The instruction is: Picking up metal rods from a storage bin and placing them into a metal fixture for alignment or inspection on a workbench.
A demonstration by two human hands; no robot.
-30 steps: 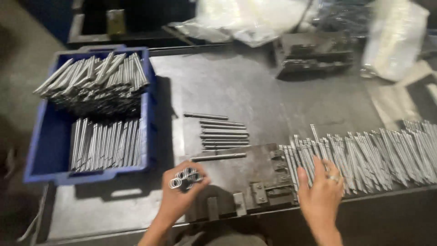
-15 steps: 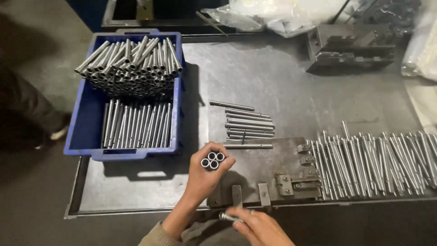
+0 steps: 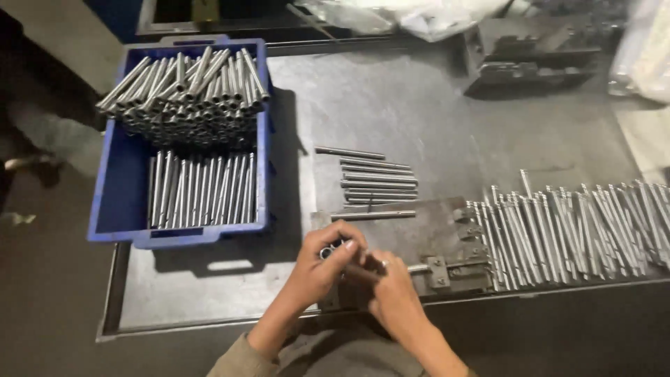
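At the near edge of the metal table (image 3: 433, 119), we see both hands meeting over a small jig.

Our left hand (image 3: 322, 269) is closed around a little bundle of short metal tubes (image 3: 331, 248), open ends up, probably so that each end can be reached in turn. Our right hand (image 3: 392, 293) presses against it, fingers pinched on what looks like a thin rod (image 3: 417, 267) lying along the steel fixture plate (image 3: 440, 241). We cannot count the tubes in the fist. Beside the plate lie about eight loose tubes (image 3: 377, 183) in a tidy row, within reach. One blue crate (image 3: 118, 209) holds two stacks of tubes, too many to count; long rods (image 3: 579, 227) fan out to the right.
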